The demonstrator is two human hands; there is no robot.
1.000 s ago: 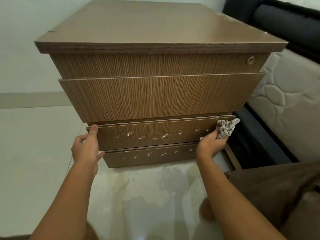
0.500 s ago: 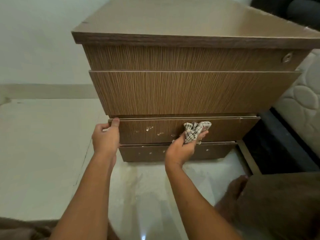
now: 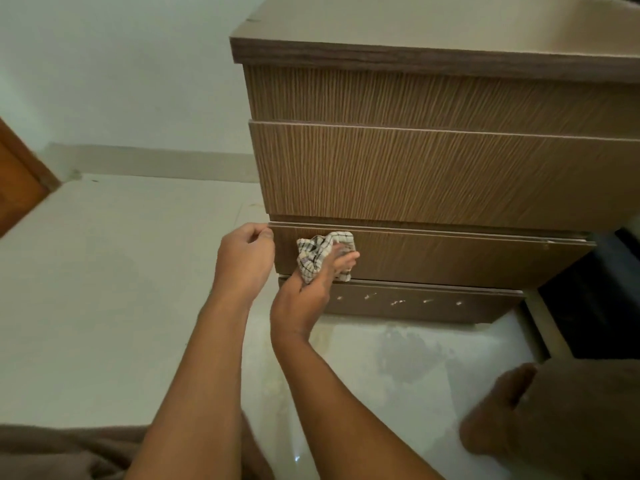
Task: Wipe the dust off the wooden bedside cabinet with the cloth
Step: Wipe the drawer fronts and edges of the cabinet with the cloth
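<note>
Cloth [image 3: 313, 252] against cabinet [image 3: 433, 174] front low down, right hand [image 3: 308, 292] beneath it, left hand [image 3: 244, 258] just left

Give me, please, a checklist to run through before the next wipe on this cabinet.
1. Cloth gripped in right hand: ok.
2. Cloth pressed on third drawer front: ok.
3. Left hand bracing that front's left edge: cannot tell; fingers curled beside it.
4. Third drawer front free of specks: ok where visible.
5. Bottom panel free of white specks: not ok.
6. Cloth face clean: cannot tell.
</note>
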